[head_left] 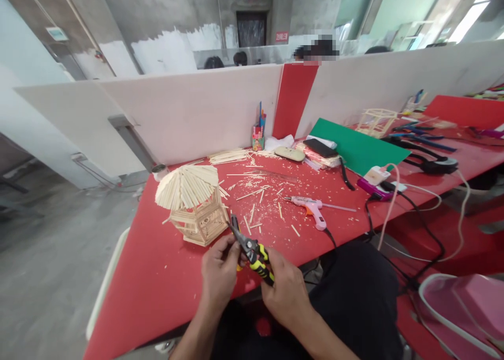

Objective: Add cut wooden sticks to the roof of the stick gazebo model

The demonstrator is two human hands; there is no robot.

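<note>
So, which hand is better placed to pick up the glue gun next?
Probably the right hand: the glue gun lies nearer to it than to the left hand. It would first have to put down the pliers, though.

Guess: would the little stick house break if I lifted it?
The stick house is probably light, with see-through walls of thin sticks. It may be fragile where they join, and its wide roof could make it tip.

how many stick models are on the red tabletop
2: a roofed one at the left, beside the hands, and an open frame farther right, behind the green board. Others may be hidden.
</note>
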